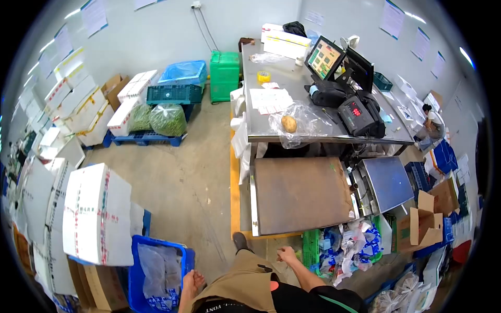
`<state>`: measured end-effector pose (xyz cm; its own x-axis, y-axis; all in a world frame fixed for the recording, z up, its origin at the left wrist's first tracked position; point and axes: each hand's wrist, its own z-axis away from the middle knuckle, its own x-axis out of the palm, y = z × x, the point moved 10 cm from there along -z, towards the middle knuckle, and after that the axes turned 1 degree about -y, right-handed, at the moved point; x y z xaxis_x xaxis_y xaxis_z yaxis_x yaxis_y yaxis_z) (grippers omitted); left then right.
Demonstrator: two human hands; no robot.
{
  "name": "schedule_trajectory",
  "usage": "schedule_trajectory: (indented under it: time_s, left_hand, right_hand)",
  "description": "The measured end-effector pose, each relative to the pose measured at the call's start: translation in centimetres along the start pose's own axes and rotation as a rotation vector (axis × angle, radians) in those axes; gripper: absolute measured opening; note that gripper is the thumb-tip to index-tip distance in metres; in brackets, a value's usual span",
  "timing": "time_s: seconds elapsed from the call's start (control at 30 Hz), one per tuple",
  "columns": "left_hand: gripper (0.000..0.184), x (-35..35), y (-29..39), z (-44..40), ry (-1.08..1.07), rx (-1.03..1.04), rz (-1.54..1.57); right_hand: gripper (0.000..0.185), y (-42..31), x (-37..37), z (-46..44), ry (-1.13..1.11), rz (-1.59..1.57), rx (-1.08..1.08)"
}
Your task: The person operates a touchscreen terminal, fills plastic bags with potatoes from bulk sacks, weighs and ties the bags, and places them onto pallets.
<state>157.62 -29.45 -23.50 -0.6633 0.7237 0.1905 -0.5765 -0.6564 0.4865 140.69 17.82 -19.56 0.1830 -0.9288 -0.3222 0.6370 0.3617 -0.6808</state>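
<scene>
My left hand point(193, 280) hangs low beside the rim of a blue crate point(189, 261) lined with clear plastic. Its fingers are loosely curled and apart, with nothing visible in them. My right hand point(286, 254) is in front of my body, fingers curled in, with nothing visible in it. It is nearest to a green crate point(311, 249) of crumpled plastic bags point(350, 245), below a wide brown-topped platform point(300, 195). A potato-like item point(288, 123) lies on clear plastic on the metal table point(313, 136), away from both hands.
The table also bears a touch screen point(324, 58), a black device with red digits point(356, 113) and yellow tape point(264, 76). White foam boxes point(96, 214) stack up at left. Bagged green produce point(168, 119) lies on a blue pallet. Cardboard boxes point(419, 229) and a person point(432, 124) are at right.
</scene>
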Motion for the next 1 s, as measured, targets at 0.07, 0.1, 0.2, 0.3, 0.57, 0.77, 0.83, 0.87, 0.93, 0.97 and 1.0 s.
schedule_trajectory:
  time_s: [0.07,0.1,0.2,0.3,0.57,0.77,0.83,0.87,0.93,0.97,1.0]
  left_hand:
    - [0.025,0.6,1.6,-1.2,0.007,-0.049,0.022]
    - [0.025,0.7,2.7,-2.4,0.017,-0.043,0.02]
    - [0.025,2.0,7.7,-5.7,0.078,-0.023,0.001]
    - [0.025,4.1,13.3,-10.1,0.119,-0.015,0.017]
    - [0.025,11.6,27.8,-20.8,0.013,-0.051,-0.011]
    - [0.027,15.6,34.2,-27.8,-0.064,-0.086,-0.348]
    - [0.028,17.4,37.0,-29.9,-0.058,-0.104,-0.568]
    - [0.029,18.9,38.6,-31.1,-0.074,-0.104,-0.701]
    - [0.031,22.2,42.5,-33.9,-0.162,-0.054,-1.027]
    - [0.031,24.6,44.7,-35.4,-0.235,0.003,-1.228]
    - [0.032,27.4,46.7,-37.0,-0.317,0.071,-1.42]
  right_hand:
    - [0.027,-4.7,1.4,-3.7,0.047,0.203,-0.173]
    - [0.028,-7.9,1.9,-4.8,0.07,0.308,-0.256]
    - [0.027,-20.2,2.3,-6.0,0.165,0.248,-0.496]
    - [0.021,-32.5,1.1,-7.6,0.279,0.119,-0.726]
    - [0.021,-54.1,-5.7,-14.3,0.733,0.093,-1.114]
    - [0.016,-55.5,-7.7,-22.8,0.815,-0.059,-0.871]
    - [0.013,-56.2,-6.8,-24.0,0.896,0.162,-0.87]
    - [0.012,-56.5,-6.2,-24.5,0.93,0.276,-0.865]
    - [0.012,-56.9,-5.8,-25.2,0.979,0.344,-0.831]
    - [0.014,-56.7,-5.9,-25.3,1.011,0.34,-0.825]
    - [0.015,-56.5,-5.9,-25.3,1.045,0.335,-0.817]
